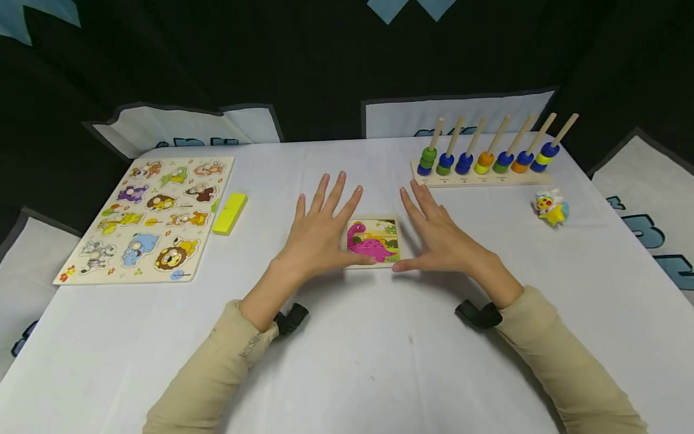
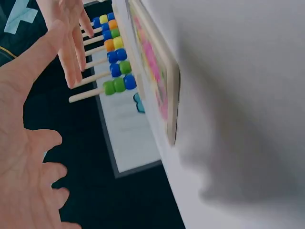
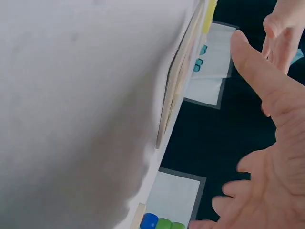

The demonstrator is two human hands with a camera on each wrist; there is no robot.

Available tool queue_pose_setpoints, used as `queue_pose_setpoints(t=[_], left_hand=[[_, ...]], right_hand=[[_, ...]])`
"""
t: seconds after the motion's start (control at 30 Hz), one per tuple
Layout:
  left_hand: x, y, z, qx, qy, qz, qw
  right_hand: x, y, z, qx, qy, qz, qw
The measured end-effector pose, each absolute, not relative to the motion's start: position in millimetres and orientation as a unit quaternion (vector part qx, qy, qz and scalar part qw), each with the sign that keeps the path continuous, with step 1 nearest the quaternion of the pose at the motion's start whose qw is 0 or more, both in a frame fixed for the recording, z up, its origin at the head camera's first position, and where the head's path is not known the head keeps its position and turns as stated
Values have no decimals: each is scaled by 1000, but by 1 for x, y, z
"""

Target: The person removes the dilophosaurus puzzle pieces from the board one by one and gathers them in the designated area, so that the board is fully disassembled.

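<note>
A small square wooden puzzle (image 1: pixel 374 241) with a pink dinosaur picture lies flat on the table between the two hands. My left hand (image 1: pixel 322 235) hovers at its left side, fingers straight and spread, thumb over the lower part of the picture. On the other side my right hand (image 1: pixel 441 238) is held with fingers extended and its thumb near the puzzle's lower right corner. Both wrist views show the palms raised above the tabletop, holding nothing. The puzzle's frame (image 2: pixel 171 95) appears edge-on in the left wrist view, and its side (image 3: pixel 167 105) in the right wrist view.
At the left lies a large animal puzzle board (image 1: pixel 127 226), with a yellow block (image 1: pixel 230 214) beside it. A bead-stacking rack (image 1: pixel 482 179) with wooden pegs stands at the back right. Near the right edge sits a small yellow toy figure (image 1: pixel 552 208). Dark cloth (image 1: pixel 320 66) hangs behind the table.
</note>
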State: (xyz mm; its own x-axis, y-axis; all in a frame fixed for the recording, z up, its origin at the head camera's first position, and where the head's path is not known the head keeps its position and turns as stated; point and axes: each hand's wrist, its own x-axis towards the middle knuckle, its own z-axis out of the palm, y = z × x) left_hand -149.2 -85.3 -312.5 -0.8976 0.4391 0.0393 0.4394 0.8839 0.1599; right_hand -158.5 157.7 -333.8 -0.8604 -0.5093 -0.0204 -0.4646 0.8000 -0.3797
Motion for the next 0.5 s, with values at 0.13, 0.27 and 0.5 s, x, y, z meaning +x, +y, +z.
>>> queue_pose_setpoints(t=[0.13,0.27,0.5], left_hand=[[-160,-71,-315,-251,-964,-88,-12],[-173,-57,-319,-270,-957,-96,-42],[-197,-34,-333,-287,-946,-118,-97]], right_hand=[[-166,157,-337,-268,936,-206,102],[-171,156,-340,-266,924,-226,156],[-176,157,-345,-266,914,-227,203]])
